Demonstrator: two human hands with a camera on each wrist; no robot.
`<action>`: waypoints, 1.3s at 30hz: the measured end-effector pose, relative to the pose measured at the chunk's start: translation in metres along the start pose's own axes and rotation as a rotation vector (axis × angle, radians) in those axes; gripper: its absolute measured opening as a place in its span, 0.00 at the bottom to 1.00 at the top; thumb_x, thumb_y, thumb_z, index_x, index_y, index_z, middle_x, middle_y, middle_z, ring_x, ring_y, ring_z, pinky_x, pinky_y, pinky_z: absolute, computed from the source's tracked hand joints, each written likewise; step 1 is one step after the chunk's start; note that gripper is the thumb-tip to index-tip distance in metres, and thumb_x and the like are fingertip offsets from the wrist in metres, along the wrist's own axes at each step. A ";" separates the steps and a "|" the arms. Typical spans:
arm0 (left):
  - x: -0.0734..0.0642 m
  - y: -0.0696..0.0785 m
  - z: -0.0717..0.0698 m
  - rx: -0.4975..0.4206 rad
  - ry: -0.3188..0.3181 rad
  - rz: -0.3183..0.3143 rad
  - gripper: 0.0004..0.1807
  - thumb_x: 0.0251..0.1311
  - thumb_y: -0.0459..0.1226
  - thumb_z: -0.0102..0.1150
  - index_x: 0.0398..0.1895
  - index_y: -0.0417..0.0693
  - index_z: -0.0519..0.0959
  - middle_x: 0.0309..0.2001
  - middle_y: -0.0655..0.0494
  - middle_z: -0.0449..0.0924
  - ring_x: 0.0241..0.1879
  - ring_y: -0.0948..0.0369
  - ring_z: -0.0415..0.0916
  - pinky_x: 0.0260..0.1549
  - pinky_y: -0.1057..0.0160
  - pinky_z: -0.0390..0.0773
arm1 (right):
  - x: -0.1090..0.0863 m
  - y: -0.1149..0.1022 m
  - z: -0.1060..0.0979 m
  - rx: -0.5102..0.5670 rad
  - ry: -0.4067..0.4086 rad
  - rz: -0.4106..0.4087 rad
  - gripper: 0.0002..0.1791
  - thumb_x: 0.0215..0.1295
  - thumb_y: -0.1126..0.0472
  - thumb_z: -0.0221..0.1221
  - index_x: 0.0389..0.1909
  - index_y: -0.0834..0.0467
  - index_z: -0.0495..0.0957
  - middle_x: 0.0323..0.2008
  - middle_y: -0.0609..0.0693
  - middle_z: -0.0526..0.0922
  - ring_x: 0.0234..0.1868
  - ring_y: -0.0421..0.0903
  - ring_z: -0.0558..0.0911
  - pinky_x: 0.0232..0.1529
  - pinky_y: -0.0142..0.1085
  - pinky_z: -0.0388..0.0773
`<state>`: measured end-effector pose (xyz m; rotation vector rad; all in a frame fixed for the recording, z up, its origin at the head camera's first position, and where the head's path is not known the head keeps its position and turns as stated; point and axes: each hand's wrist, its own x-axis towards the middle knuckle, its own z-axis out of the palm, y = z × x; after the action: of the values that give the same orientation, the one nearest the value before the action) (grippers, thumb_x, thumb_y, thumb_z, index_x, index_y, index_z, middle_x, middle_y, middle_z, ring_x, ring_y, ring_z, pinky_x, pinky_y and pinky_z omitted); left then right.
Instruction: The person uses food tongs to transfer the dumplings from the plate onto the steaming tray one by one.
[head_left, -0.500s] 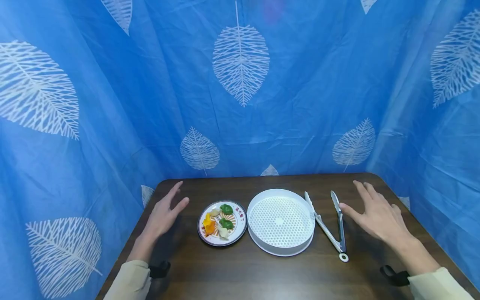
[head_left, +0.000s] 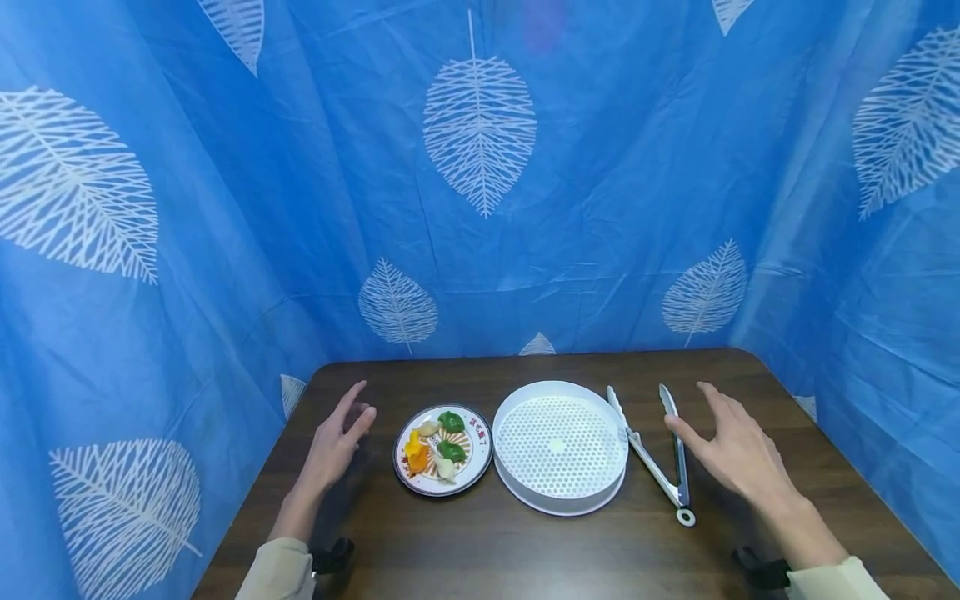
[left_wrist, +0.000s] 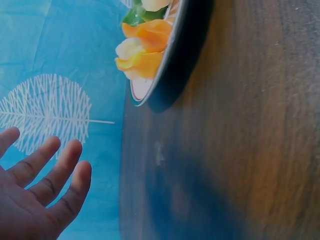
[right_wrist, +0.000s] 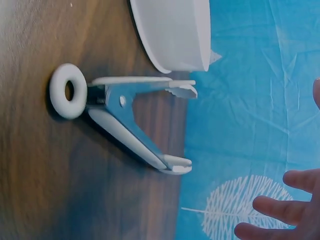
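My left hand (head_left: 332, 448) hovers over the table left of a round plate (head_left: 476, 467), fingers spread and nothing in it. On the plate lie several dumplings, among them an orange-yellow one (head_left: 416, 455), green ones (head_left: 452, 422) and pale ones (head_left: 446, 470). In the left wrist view the orange dumpling (left_wrist: 145, 60) shows above my loosely spread fingers (left_wrist: 55, 180). Spring tongs (head_left: 657, 471) lie spread apart, their ring end toward me. Just to their right hovers my right hand (head_left: 738, 450), empty, its thumb overlapping one tong arm in the head view.
Between plate and tongs stands a round white steamer tray (head_left: 558, 505) with a perforated bottom, close beside both. All of it is on a dark wooden table (head_left: 525, 567). A blue curtain (head_left: 585, 250) with white leaf prints hangs behind and along both sides.
Both forearms have shifted inward a little, the right hand moving left toward the tongs. The head view has tilted slightly. Plate, tray and tongs lie as before.
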<state>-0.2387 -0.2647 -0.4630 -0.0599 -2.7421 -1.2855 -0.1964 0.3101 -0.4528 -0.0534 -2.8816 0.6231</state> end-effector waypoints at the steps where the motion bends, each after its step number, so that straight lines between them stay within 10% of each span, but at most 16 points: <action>1: 0.000 -0.001 0.001 -0.003 -0.001 -0.005 0.38 0.73 0.63 0.45 0.82 0.64 0.55 0.66 0.43 0.75 0.55 0.45 0.81 0.51 0.45 0.84 | -0.001 0.000 0.002 0.005 0.003 0.005 0.54 0.70 0.27 0.51 0.80 0.62 0.51 0.71 0.77 0.62 0.66 0.79 0.66 0.51 0.76 0.68; 39: -0.010 -0.026 0.054 -0.143 -0.011 -0.199 0.39 0.71 0.46 0.60 0.81 0.58 0.55 0.70 0.35 0.69 0.44 0.52 0.83 0.42 0.54 0.87 | -0.022 -0.008 0.053 0.213 -0.041 0.212 0.56 0.68 0.25 0.51 0.78 0.65 0.53 0.66 0.73 0.65 0.60 0.67 0.70 0.57 0.67 0.70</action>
<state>-0.2358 -0.2395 -0.5180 0.2000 -2.7178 -1.5335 -0.1856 0.2791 -0.5008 -0.3217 -2.8520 0.9759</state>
